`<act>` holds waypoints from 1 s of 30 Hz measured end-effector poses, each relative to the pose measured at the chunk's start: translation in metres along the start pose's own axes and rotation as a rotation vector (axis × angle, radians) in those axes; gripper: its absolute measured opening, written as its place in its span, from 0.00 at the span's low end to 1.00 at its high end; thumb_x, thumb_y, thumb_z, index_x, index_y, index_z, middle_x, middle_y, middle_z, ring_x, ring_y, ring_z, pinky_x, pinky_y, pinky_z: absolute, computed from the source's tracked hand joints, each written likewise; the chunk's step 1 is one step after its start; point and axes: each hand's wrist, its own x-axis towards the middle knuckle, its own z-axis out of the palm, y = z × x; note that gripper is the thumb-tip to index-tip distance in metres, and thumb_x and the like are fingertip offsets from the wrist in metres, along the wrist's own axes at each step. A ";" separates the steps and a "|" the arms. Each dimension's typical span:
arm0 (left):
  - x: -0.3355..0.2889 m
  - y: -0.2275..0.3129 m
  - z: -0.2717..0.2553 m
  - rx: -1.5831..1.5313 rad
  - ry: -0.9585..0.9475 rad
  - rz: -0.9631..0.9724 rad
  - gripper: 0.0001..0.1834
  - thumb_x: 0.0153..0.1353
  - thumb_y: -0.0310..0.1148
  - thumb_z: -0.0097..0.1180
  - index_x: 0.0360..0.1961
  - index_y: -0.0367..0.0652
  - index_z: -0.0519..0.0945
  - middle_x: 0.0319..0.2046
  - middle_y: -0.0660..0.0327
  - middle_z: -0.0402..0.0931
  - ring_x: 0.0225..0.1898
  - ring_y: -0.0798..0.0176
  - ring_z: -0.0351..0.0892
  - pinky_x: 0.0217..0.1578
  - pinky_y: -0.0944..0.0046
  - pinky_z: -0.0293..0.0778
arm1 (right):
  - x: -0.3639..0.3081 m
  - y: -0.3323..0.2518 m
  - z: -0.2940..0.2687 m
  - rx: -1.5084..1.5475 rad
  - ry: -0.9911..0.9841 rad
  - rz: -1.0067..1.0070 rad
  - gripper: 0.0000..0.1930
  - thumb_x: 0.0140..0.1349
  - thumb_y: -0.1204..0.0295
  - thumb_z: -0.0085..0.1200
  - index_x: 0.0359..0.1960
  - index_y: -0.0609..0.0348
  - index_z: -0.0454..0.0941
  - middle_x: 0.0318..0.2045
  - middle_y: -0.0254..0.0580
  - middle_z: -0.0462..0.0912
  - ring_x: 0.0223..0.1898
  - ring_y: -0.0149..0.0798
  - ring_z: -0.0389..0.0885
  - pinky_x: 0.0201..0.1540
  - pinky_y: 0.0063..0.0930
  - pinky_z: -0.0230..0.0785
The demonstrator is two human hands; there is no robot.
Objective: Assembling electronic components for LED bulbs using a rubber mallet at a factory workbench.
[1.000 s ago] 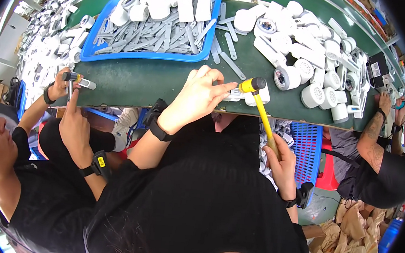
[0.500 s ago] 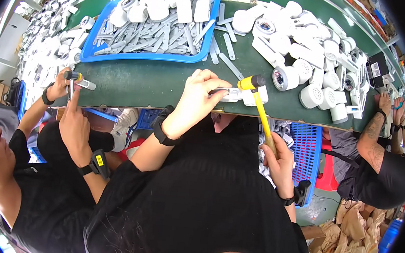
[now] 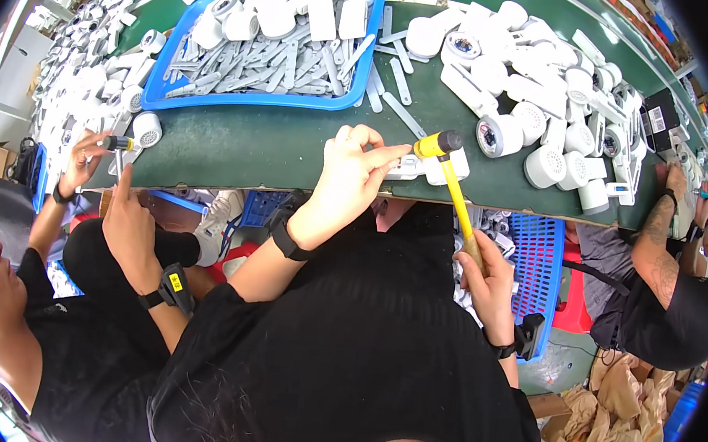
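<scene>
My right hand (image 3: 488, 275) is wrapped round the lower handle of a yellow hammer (image 3: 455, 198) with a dark striking end. The hammer's head is raised just above a white housing (image 3: 448, 170), which lies at the table's front edge and is partly covered by it. My left hand (image 3: 348, 178) is at the left end of this housing, thumb and forefinger drawn together beside its arm and the other fingers curled. Whatever sits between those fingertips is hidden.
A blue tray (image 3: 254, 108) of grey strips and white housings stands at the back left. White housings (image 3: 542, 94) are heaped at the right, and loose grey strips (image 3: 400, 82) lie between. Co-workers sit on both sides. A blue basket (image 3: 536, 254) stands below the table's edge.
My left hand's forefinger has stretched out toward the hammer's head, and its fingertips have shifted. The right hand and hammer are nearly still. The co-worker at left has lowered a hammer beside a white housing.
</scene>
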 end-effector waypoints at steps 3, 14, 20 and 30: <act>0.004 -0.001 0.000 -0.021 0.011 0.023 0.13 0.53 0.23 0.61 0.40 0.49 0.87 0.29 0.60 0.70 0.34 0.57 0.70 0.35 0.59 0.68 | -0.001 0.000 -0.001 0.011 0.002 -0.004 0.21 0.65 0.78 0.55 0.60 0.68 0.69 0.30 0.35 0.81 0.20 0.21 0.71 0.21 0.15 0.63; 0.003 0.012 -0.006 0.005 -0.051 -0.050 0.12 0.56 0.23 0.58 0.40 0.47 0.85 0.29 0.57 0.71 0.32 0.53 0.75 0.34 0.60 0.72 | -0.003 -0.001 0.000 0.020 0.007 -0.014 0.21 0.65 0.78 0.55 0.60 0.67 0.70 0.31 0.35 0.82 0.20 0.20 0.71 0.22 0.14 0.63; 0.006 0.015 -0.006 -0.108 -0.018 -0.102 0.07 0.55 0.23 0.60 0.36 0.43 0.84 0.29 0.57 0.71 0.32 0.53 0.75 0.34 0.59 0.72 | -0.003 -0.001 0.000 0.019 -0.001 -0.017 0.21 0.65 0.78 0.54 0.60 0.67 0.70 0.31 0.35 0.82 0.20 0.20 0.71 0.22 0.14 0.63; 0.002 0.007 -0.004 -0.070 0.012 -0.012 0.08 0.52 0.26 0.65 0.34 0.43 0.84 0.33 0.61 0.73 0.37 0.56 0.71 0.38 0.58 0.71 | -0.004 -0.005 -0.003 -0.036 -0.006 -0.011 0.21 0.64 0.79 0.55 0.59 0.67 0.71 0.30 0.35 0.82 0.19 0.20 0.70 0.21 0.14 0.63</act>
